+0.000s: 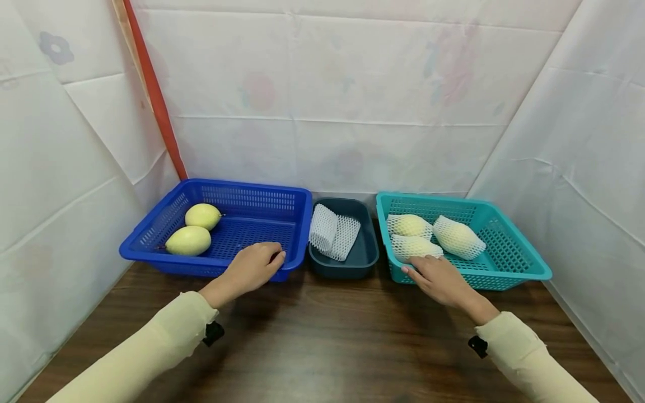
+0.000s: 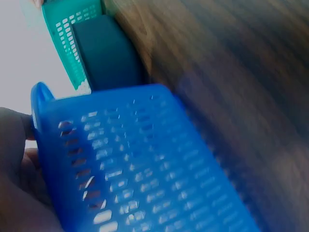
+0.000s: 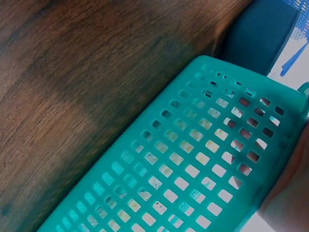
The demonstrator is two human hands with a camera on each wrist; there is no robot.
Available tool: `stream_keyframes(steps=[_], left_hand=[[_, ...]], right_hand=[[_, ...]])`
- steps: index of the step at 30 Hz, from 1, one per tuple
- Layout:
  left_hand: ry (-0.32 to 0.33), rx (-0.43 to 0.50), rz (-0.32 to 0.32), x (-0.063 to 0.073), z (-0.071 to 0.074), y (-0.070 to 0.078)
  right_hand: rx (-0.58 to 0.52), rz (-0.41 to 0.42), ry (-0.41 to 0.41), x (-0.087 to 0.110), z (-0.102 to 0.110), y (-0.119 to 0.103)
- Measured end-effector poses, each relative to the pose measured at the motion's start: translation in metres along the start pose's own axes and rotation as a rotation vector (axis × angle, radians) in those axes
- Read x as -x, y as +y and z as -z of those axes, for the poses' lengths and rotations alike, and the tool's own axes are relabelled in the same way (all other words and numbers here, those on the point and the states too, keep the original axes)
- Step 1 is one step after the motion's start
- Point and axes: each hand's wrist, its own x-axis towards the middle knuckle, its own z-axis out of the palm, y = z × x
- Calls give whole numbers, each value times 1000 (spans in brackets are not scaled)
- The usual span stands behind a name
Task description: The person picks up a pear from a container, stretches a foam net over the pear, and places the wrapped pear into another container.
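My left hand (image 1: 252,267) is at the near right part of the blue basket (image 1: 252,262), with loosely curled fingers over its rim. At that basket's left side lie two pale yellow-green oval fruits (image 1: 188,240) with thin dark stems. My right hand (image 1: 440,280) reaches over the near rim of the teal basket (image 1: 509,274), fingertips right at the closest fruit in white foam netting (image 1: 415,246). Behind it lies another netted fruit (image 1: 410,225), and a third netted fruit (image 1: 459,238) is to the right. In the right wrist view, the teal basket's wall partly hides the fingers.
Between the baskets stands a dark teal bin (image 1: 370,246) holding white foam net sleeves (image 1: 332,232). All three containers are on a dark wooden table (image 1: 332,336). White sheeting (image 1: 322,84) hangs behind and at both sides, with a red strip (image 1: 156,95) at the left corner.
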Motion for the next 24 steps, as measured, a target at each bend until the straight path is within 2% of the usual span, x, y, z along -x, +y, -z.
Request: stream_keyframes(steps=[6, 14, 18, 24], left_hand=[[1, -63, 33, 0, 28, -22], [5, -183, 90, 4, 74, -75], [-52, -215, 162, 5, 85, -104], [-140, -193, 270, 12, 87, -138]], right_hand=[[1, -1, 3, 1, -1, 0], [-14, -2, 26, 2, -2, 0], [-17, 4, 37, 3, -2, 0], [-1, 2, 41, 2, -5, 1]])
